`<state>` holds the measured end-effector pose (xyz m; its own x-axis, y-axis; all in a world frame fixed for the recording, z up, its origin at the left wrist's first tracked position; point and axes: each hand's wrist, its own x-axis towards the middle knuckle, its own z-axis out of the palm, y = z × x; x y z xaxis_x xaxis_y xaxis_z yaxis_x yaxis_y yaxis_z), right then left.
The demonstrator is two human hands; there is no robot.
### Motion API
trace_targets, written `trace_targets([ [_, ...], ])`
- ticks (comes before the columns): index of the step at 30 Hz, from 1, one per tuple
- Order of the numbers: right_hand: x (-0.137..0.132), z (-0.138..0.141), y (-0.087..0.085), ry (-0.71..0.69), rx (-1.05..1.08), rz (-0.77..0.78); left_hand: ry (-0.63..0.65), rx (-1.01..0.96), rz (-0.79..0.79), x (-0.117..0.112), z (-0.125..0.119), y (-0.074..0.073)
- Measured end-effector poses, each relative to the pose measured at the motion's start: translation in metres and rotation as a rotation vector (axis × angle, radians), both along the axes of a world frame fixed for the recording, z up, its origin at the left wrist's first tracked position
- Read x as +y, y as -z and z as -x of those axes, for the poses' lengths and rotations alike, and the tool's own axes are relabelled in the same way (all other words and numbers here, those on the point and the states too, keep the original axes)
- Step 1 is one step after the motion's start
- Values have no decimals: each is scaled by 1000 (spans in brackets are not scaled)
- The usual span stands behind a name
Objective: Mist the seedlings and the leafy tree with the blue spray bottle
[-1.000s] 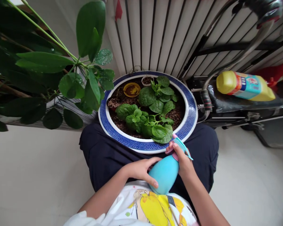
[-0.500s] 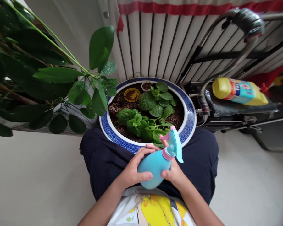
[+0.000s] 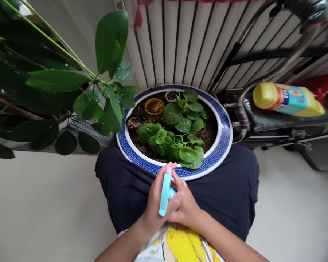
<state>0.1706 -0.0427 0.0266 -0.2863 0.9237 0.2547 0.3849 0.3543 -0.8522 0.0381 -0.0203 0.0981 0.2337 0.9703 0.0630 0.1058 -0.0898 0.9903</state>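
Both of my hands are wrapped around a light-blue spray bottle (image 3: 166, 191) with a pink nozzle tip. It stands upright above my lap, nozzle toward the planter, and its body is mostly hidden by my fingers. My left hand (image 3: 153, 200) closes on its left side, near the sprayer head. On the other side, my right hand (image 3: 187, 207) grips it with the thumb across the front. Just beyond my fingertips is a round blue-and-white planter (image 3: 224, 142) with dark soil. Leafy green plants (image 3: 177, 142) grow in it.
A yellow dish (image 3: 154, 106) and a small white pot (image 3: 172, 95) sit in the planter. Broad-leaved branches (image 3: 112, 47) reach in from the left. At right, a yellow bottle (image 3: 287, 99) lies on a metal-framed walker (image 3: 278, 65). A white radiator (image 3: 186, 43) stands behind.
The spray bottle has turned from tilted right to upright, with its nozzle now toward the planter. My hands have closed further around it and shifted slightly left. The view has tipped down a little.
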Motion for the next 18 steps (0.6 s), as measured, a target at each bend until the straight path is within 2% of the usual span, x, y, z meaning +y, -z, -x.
trace_targets([
  [5, 0, 1, 18, 24, 28, -91, -184, 155, -52, 4, -7, 21],
  [9, 0, 1, 27, -1, 182, -37, -276, 222, -67, 4, -8, 36],
  [14, 5, -4, 22, -105, 363, 69, -227, 151, -60, 4, -7, 44],
  [18, 5, -4, 20, -46, 425, 118, -214, 154, -29, 6, -7, 48],
])
